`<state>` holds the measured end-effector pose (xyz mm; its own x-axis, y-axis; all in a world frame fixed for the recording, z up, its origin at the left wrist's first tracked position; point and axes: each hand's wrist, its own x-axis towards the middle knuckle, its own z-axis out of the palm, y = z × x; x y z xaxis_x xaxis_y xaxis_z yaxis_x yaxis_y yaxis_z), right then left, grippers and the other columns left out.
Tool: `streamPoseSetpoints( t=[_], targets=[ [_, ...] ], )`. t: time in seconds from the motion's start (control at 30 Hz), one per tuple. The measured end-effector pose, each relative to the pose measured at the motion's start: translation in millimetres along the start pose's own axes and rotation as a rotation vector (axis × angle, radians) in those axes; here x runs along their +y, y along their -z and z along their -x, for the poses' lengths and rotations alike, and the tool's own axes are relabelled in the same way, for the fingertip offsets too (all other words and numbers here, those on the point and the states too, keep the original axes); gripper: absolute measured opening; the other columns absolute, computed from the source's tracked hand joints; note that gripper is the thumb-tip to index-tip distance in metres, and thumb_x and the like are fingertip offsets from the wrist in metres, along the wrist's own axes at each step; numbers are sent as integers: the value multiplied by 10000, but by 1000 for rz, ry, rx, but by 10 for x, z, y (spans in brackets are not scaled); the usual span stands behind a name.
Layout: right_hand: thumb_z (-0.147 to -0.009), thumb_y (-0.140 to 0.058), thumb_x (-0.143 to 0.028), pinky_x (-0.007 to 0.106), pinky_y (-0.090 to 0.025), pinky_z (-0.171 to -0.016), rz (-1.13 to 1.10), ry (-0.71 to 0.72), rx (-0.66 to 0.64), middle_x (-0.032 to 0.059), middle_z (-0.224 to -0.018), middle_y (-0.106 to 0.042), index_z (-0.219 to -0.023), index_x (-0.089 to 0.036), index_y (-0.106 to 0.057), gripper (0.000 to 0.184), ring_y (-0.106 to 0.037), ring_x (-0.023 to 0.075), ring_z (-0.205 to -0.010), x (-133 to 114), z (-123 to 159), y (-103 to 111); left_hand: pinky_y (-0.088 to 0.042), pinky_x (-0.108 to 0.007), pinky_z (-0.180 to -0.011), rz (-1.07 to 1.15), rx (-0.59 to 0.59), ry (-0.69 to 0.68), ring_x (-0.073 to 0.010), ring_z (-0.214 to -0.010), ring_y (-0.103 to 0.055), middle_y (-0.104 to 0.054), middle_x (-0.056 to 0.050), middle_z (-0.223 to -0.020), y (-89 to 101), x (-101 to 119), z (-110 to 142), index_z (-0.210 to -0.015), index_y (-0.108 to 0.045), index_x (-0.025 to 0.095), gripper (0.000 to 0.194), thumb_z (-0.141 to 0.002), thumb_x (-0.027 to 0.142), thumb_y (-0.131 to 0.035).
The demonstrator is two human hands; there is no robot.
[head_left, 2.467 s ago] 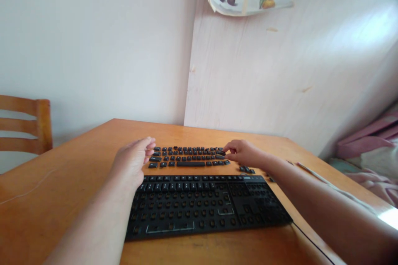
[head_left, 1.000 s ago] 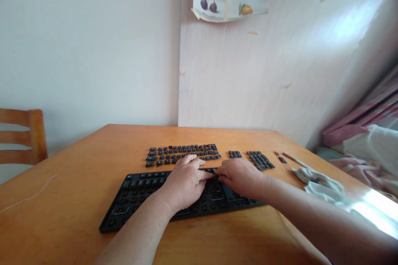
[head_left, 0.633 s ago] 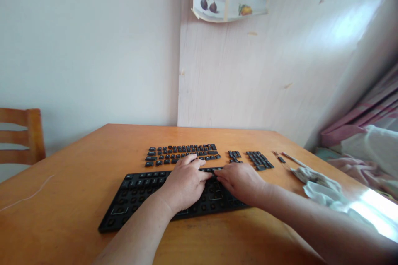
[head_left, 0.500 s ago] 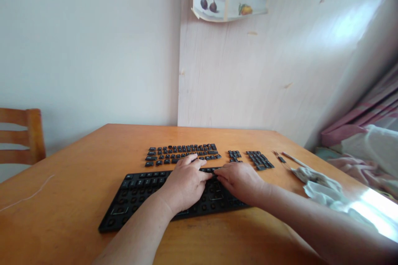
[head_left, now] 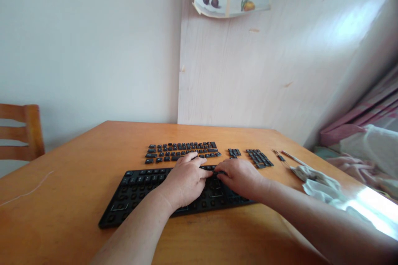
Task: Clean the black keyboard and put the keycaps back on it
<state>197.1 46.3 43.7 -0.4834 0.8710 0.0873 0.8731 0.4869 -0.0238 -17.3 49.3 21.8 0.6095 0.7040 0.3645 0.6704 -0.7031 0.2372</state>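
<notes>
A black keyboard [head_left: 146, 190] lies slightly angled on the wooden table, with many of its key sockets bare. Top-row keys and the number row at its left are in place. My left hand [head_left: 186, 178] rests over its middle, fingers spread, index finger pointing toward the upper right of the main key block. At that same spot my right hand [head_left: 238, 174] has thumb and fingertips drawn together on a small black keycap [head_left: 215, 172], mostly hidden by the fingers. Behind the keyboard, loose keycaps [head_left: 186, 146] lie in rows on the table.
Two smaller groups of keycaps, a near cluster [head_left: 234, 152] and a number-pad block [head_left: 258, 158], lie farther right. Beyond them are a thin stick [head_left: 294, 158] and a crumpled cloth [head_left: 315, 176]. A white thread [head_left: 34, 190] lies on the table [head_left: 71, 198] at left, near a chair [head_left: 33, 132].
Both hands have come from beside the keycap rows down onto the keyboard, which now sits farther left and more angled. Over the last half second the hands have barely moved; the view tilts slightly.
</notes>
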Motion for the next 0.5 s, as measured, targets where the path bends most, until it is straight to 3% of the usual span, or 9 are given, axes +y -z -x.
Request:
streamPoseSetpoints(
  t=[0.5],
  targets=[
    [-814, -559, -303, 272, -414, -741, -72, -12, -37, 29, -945, -735, -996, -251, -720, 249, -647, 201, -882, 36, -85, 42, -292, -537, -1094, -11, -29, 5, -326, -1356, -339, -566, -2, -1352, -20, -46, 3, -1139, -691, 402, 378, -878, 234, -475]
  ],
)
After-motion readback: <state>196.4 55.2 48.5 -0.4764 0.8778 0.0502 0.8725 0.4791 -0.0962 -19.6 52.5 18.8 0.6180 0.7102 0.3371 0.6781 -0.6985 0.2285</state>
